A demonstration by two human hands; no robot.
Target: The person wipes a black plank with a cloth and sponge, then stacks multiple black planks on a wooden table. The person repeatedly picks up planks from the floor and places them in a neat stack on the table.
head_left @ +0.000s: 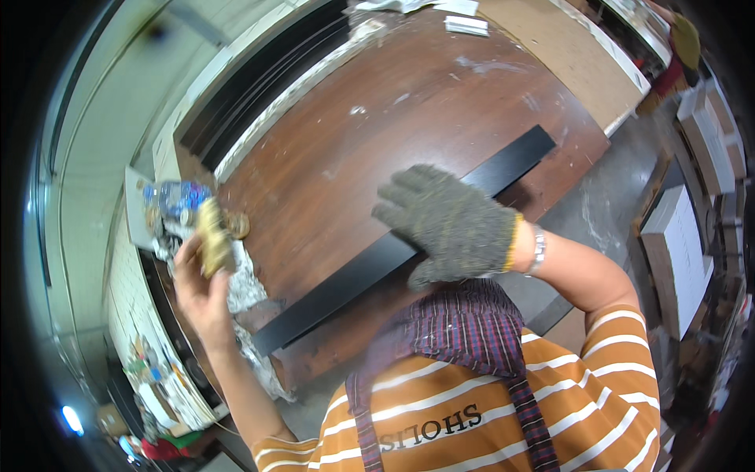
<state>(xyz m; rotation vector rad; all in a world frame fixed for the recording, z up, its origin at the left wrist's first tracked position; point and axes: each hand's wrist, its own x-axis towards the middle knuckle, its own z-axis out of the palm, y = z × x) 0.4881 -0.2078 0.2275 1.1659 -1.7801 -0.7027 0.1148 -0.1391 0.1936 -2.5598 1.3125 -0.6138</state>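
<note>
A long, narrow black board [346,285] lies at a slant across the near part of a brown wooden tabletop [330,173]. My right hand [452,224], in a dark grey knitted glove with a yellow cuff, rests flat across the board's middle, fingers stretched out. Off the board's left end, my bare left hand [203,295] is raised with a crumpled yellowish pad [214,236] between thumb and fingers. Motion blurs the pad, so whether it is cloth or sponge cannot be told.
Past my left hand, a clear plastic bottle with blue [181,195] stands near crumpled whitish sheeting [246,283]. Long black boards [271,71] lie stacked along the far left edge. A small white stack [466,26] sits at the back. Boxes [678,252] stand on the floor at right.
</note>
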